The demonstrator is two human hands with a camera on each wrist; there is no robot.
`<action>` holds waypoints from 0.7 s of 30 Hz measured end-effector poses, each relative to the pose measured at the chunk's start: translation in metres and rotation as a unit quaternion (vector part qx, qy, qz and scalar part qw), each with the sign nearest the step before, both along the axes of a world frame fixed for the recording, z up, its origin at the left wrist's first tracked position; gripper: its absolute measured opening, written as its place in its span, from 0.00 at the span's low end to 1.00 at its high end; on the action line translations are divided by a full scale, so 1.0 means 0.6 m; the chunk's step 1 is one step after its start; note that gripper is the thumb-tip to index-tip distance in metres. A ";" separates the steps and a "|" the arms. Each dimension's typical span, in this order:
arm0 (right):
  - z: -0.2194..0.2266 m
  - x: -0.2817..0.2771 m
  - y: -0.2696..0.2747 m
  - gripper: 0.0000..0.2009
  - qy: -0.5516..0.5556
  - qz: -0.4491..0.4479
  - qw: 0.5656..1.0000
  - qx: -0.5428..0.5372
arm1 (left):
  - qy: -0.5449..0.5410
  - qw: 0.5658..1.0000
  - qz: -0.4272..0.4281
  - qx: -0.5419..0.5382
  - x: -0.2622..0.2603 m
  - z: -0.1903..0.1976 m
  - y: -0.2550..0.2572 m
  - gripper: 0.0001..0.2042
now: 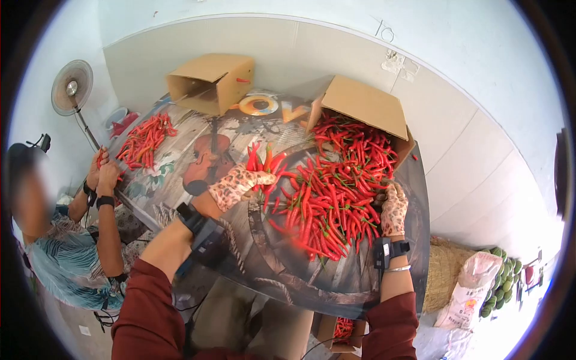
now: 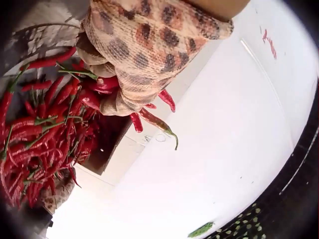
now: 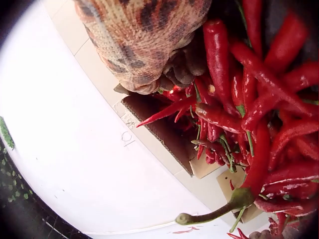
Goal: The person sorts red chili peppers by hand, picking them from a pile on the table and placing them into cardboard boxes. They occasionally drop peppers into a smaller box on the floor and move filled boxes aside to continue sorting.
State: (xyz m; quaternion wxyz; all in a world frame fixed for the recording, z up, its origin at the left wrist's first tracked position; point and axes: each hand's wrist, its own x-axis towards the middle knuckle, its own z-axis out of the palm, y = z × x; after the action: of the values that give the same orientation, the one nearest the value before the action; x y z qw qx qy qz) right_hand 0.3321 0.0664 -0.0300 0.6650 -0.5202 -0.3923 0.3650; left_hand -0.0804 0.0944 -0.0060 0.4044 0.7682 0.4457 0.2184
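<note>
My left hand [image 1: 235,185], in a leopard-print glove, grips a small bunch of red chili peppers [image 1: 258,159] above the table's middle. Stems and tips of these chilies stick out past the fingers in the left wrist view. A large heap of red chilies [image 1: 330,201] with green stems spreads across the table, spilling from an open cardboard box [image 1: 369,108] on its side. My right hand [image 1: 393,210], gloved alike, is at the heap's right edge. Its dark fingertips [image 3: 187,64] bend in right at the chilies; whether they pinch one I cannot tell.
A second cardboard box [image 1: 207,75] lies open at the back left. Another person [image 1: 72,246] handles chilies at the left, beside a smaller chili pile [image 1: 147,141]. A fan [image 1: 73,88] stands behind. Below the table's front edge is a box of chilies [image 1: 343,330]; a sack [image 1: 471,288] stands right.
</note>
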 end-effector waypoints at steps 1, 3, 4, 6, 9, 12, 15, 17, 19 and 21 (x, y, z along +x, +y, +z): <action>0.002 -0.001 0.001 0.10 -0.009 0.003 1.000 0.003 | 0.038 0.991 -0.036 0.124 0.001 -0.003 -0.016 0.26; 0.001 -0.004 -0.001 0.11 -0.013 0.006 1.000 0.015 | -0.035 0.998 0.052 -0.012 0.017 0.001 -0.049 0.25; 0.003 -0.001 -0.006 0.11 -0.013 0.006 1.000 0.026 | -0.045 0.997 0.056 -0.010 0.031 0.012 -0.062 0.25; 0.021 0.002 -0.024 0.12 0.002 0.001 1.000 0.012 | -0.206 0.886 0.256 -0.328 0.048 0.048 -0.091 0.26; 0.057 0.003 -0.056 0.14 0.075 -0.016 0.995 0.058 | -0.251 0.924 0.169 -0.236 0.024 -0.005 -0.097 0.16; 0.134 -0.071 -0.122 0.15 -0.067 0.036 0.995 0.072 | -0.276 0.931 0.138 -0.197 0.030 0.006 -0.112 0.09; 0.136 -0.168 -0.178 0.20 -0.032 0.207 0.977 0.030 | -0.313 0.885 0.197 -0.284 0.061 0.035 -0.128 0.15; 0.101 -0.226 -0.195 0.27 -0.033 0.291 0.956 0.034 | -0.369 0.886 0.166 -0.227 0.097 -0.016 -0.116 0.15; 0.089 -0.284 -0.208 0.34 -0.072 0.285 0.955 0.028 | -0.364 0.912 0.145 -0.118 0.115 -0.022 -0.130 0.17; 0.074 -0.314 -0.214 0.35 -0.214 0.237 0.943 0.099 | -0.273 0.956 0.109 -0.003 0.122 -0.016 -0.148 0.18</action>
State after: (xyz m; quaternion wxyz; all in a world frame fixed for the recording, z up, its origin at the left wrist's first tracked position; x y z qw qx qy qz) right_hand 0.1434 -0.0619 0.0145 0.5082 -0.4096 -0.6714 0.3510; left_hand -0.0074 0.0058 -0.0156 0.4866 0.6251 0.3994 0.4614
